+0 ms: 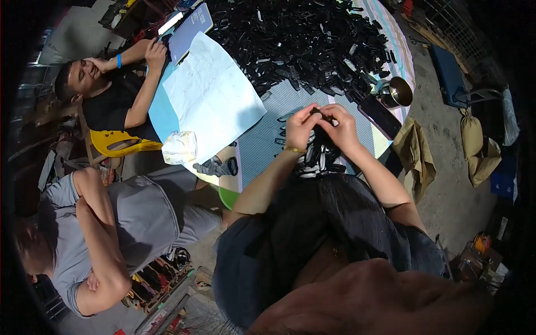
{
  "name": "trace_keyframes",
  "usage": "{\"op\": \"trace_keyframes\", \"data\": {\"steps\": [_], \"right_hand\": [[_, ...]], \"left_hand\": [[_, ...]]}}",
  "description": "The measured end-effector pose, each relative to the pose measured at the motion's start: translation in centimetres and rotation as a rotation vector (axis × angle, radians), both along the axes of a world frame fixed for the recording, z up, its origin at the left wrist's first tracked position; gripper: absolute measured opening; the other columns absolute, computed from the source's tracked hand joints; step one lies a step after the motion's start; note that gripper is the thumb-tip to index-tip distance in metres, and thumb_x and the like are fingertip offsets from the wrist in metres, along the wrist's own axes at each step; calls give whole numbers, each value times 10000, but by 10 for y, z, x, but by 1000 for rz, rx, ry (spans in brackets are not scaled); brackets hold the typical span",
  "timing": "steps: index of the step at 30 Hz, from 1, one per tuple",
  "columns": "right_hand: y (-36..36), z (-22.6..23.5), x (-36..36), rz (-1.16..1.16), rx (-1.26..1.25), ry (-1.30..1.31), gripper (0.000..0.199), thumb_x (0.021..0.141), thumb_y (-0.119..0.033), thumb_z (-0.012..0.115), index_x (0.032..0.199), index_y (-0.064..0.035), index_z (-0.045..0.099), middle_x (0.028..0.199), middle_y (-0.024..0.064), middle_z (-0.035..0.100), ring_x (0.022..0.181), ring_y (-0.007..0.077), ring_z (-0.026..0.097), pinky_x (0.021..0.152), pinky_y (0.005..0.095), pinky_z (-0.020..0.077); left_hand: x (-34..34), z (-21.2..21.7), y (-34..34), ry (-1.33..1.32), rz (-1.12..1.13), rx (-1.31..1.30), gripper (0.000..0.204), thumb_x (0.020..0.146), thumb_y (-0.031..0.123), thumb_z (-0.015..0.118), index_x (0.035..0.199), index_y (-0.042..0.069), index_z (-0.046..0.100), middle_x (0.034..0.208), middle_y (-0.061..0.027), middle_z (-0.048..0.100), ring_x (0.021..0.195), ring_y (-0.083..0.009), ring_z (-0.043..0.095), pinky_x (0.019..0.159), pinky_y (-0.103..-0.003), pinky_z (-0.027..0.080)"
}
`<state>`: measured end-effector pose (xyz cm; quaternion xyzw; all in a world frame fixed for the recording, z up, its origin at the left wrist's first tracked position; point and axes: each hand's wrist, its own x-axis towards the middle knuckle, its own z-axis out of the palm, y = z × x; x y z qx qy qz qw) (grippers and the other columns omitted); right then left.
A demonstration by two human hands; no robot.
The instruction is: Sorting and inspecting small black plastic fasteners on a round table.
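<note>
Above the near edge of the table, my left hand (302,129) and my right hand (343,129) meet at the fingertips. Both are closed in a pinch around a small dark piece (316,111); the fingers cover most of it, so its exact kind is unclear. Just below my hands lies a bunch of small black parts (319,159), some with pale edges. A few more parts lie in a column beside my left wrist. Beyond my hands spreads a large heap of similar black parts (296,42).
A white paper sheet (209,100) and a spiral notebook (191,30) lie left, near a crumpled packet (179,148). A phone (379,116) and metal cup (397,92) stand right. Two people sit at the left, one on a yellow chair (120,146). A brown paper bag (415,156) is right.
</note>
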<state>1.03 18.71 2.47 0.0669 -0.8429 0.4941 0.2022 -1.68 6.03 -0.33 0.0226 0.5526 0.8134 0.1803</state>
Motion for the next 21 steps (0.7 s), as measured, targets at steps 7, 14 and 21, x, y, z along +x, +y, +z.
{"op": "trace_keyframes", "data": {"steps": [7,14,21], "right_hand": [[8,-3,8,196,-518,-572,159,712,-116,673,813,-13,606,738,63,589,633,105,534,544,238,430],[6,-6,14,190,-212,-403,150,748,-170,644,771,-23,624,568,14,564,508,66,477,462,225,364],[56,-32,-27,456,-126,-705,251,740,-191,665,909,-13,609,735,18,602,673,71,525,606,230,433]], "left_hand": [[-4,7,-14,125,-105,-28,212,808,34,508,995,-46,569,921,-70,607,829,-108,559,758,-226,441],[-8,20,-18,138,-217,-58,198,815,59,497,963,-45,577,848,-60,619,762,-103,567,710,-215,450],[-24,0,-25,398,-441,-704,214,764,151,576,932,23,611,826,-99,634,741,-201,602,697,-271,465]]}}
